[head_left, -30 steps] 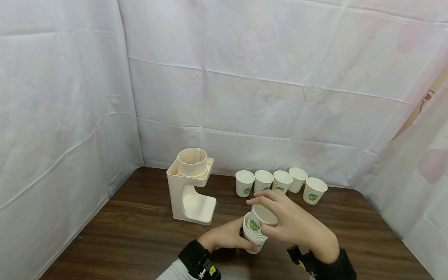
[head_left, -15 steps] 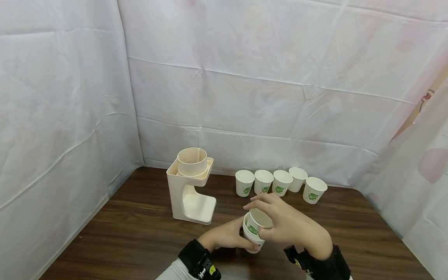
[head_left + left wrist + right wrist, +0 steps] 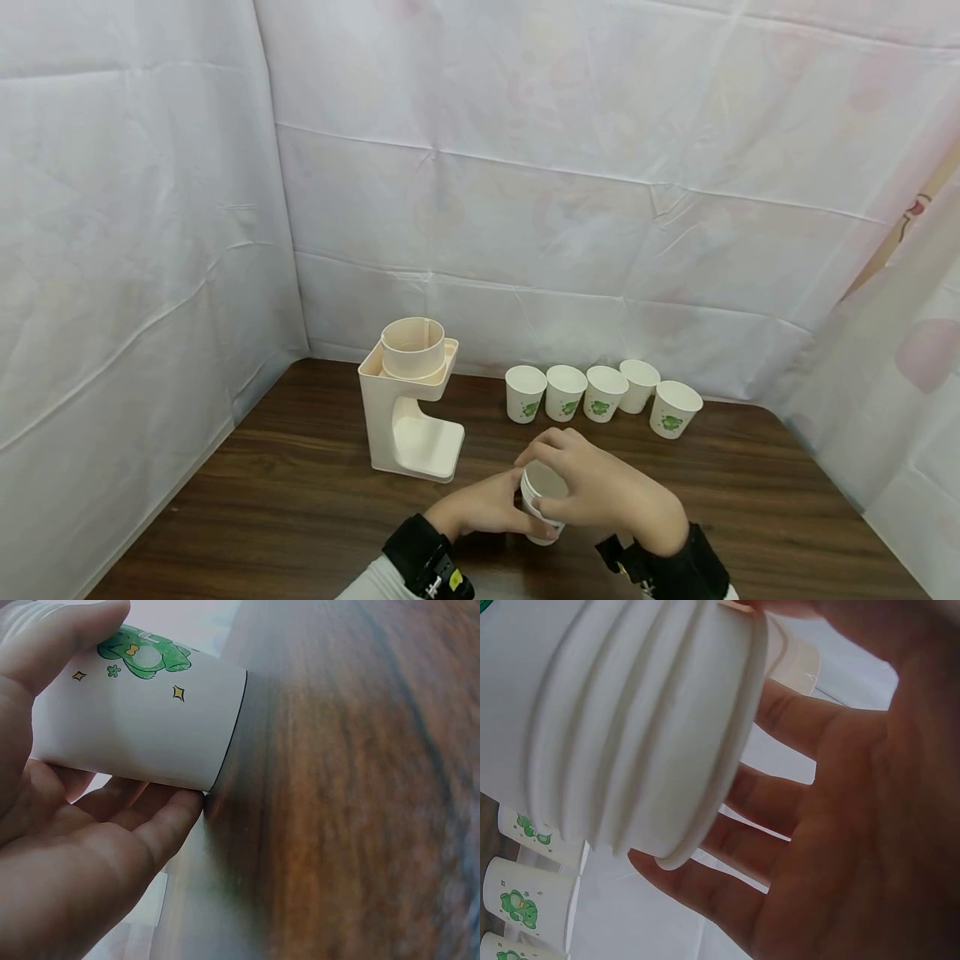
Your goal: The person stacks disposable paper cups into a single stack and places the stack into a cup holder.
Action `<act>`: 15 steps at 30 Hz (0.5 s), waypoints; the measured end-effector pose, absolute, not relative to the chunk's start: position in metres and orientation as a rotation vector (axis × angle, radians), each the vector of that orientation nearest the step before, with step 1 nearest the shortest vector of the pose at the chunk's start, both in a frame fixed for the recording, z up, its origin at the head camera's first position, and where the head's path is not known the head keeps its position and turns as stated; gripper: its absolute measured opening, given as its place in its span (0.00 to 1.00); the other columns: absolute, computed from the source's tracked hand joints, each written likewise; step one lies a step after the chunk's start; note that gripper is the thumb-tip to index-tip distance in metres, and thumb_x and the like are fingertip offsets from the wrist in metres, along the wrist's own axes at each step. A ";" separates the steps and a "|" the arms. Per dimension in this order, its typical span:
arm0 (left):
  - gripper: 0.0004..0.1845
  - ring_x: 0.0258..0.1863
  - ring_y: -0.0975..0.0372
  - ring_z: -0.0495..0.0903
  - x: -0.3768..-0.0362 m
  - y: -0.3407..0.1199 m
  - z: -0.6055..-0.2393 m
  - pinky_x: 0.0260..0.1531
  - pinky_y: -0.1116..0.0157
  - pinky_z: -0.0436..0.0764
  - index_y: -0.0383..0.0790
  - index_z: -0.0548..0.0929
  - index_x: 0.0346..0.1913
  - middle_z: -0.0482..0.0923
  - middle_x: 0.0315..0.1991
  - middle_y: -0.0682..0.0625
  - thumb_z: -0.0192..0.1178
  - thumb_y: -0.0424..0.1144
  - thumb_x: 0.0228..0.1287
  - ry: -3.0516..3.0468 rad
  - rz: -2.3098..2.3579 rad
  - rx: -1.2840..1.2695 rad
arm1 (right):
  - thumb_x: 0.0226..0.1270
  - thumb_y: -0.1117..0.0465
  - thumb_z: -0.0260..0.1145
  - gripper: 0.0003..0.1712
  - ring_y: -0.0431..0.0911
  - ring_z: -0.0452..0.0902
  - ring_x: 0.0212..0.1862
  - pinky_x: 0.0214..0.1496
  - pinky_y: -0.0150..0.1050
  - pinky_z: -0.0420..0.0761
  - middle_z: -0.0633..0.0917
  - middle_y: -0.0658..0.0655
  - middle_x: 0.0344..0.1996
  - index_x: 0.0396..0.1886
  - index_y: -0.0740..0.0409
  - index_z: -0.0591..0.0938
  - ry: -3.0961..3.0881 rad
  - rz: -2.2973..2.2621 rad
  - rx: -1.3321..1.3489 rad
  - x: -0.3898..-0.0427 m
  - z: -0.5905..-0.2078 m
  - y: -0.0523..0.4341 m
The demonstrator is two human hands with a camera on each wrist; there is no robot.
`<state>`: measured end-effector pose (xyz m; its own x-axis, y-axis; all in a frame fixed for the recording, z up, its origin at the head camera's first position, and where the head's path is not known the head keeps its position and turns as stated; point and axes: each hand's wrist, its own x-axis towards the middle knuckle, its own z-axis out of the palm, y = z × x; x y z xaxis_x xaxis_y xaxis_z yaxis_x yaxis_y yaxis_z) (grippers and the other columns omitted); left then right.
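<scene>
My left hand (image 3: 487,507) grips a stack of nested white paper cups (image 3: 528,510) from its left side, thumb and fingers round the lower part. A green cartoon animal is printed on the lowest cup (image 3: 142,712), whose base is close over the wood in the left wrist view. Reaching over from the right, my right hand (image 3: 607,487) holds the topmost cup (image 3: 697,742) by its rim, thumb on the near side and fingers on the far side. That cup sits down inside the others, its rim standing slightly above theirs. Several stacked rims show in the right wrist view.
A cream-coloured stand (image 3: 382,425) with a round holder (image 3: 412,354) on top stands at the back left. Several single paper cups (image 3: 565,393) are lined up upright along the back of the dark wooden table (image 3: 300,500). White cloth (image 3: 525,167) hangs behind.
My right hand has moved down and left, lowering the top cup from tilted and partly out to deep inside the stack. My left hand has held its place.
</scene>
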<state>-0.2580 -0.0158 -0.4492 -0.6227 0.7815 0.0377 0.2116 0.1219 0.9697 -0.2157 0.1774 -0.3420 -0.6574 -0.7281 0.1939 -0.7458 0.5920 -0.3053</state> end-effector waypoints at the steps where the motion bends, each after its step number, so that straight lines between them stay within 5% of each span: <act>1: 0.32 0.53 0.67 0.76 -0.258 -0.016 -0.449 0.55 0.67 0.71 0.49 0.71 0.67 0.77 0.56 0.57 0.71 0.40 0.61 1.917 1.522 0.960 | 0.62 0.58 0.71 0.18 0.42 0.69 0.50 0.47 0.40 0.77 0.77 0.44 0.50 0.51 0.42 0.81 -2.771 0.565 1.275 -0.216 -0.342 0.177; 15: 0.33 0.54 0.67 0.76 -0.258 -0.018 -0.449 0.55 0.67 0.72 0.42 0.70 0.68 0.77 0.56 0.59 0.70 0.40 0.60 1.897 1.507 0.951 | 0.64 0.55 0.70 0.18 0.43 0.70 0.52 0.48 0.41 0.76 0.77 0.45 0.52 0.53 0.42 0.81 -2.869 0.622 1.263 -0.218 -0.342 0.177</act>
<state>-0.2582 -0.0182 -0.4487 -0.6101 0.7921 0.0189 0.1977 0.1290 0.9717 -0.2182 0.1767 -0.3424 -0.6862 -0.7198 0.1049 -0.6986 0.6120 -0.3707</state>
